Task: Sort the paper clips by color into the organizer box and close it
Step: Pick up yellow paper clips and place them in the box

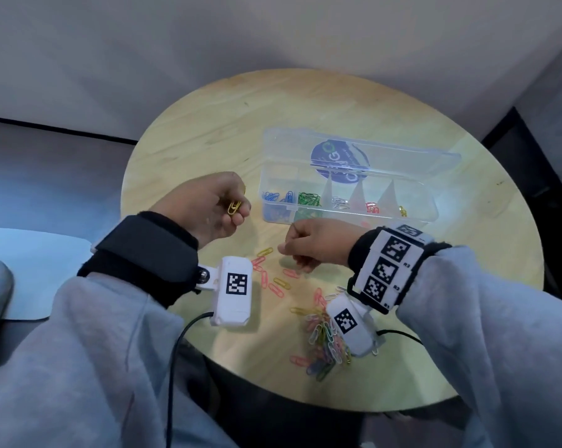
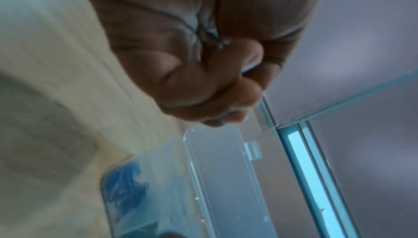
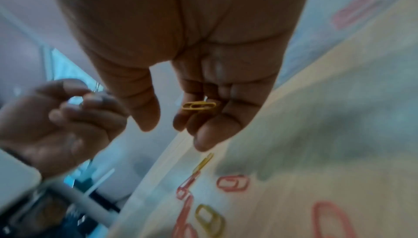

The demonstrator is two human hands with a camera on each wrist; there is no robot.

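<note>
The left hand (image 1: 205,208) is raised palm-up over the round table (image 1: 208,124), its fingers curled around yellow paper clips (image 1: 234,206). The right hand (image 1: 312,244) hovers low over scattered loose clips (image 1: 274,279), fingers bent inward, with one yellow clip (image 3: 199,106) lying against them. The clear organizer box (image 1: 347,195) sits just beyond both hands, lid open, with sorted clips in its compartments.

Plain room: round wooden table (image 1: 208,118), grey wall (image 1: 176,33).

Round dark label (image 1: 339,163) on organizer box lid (image 1: 363,153): letters blurred, unreadable. Right wrist band (image 1: 386,270): "R2", "R3" beside square code markers.
</note>
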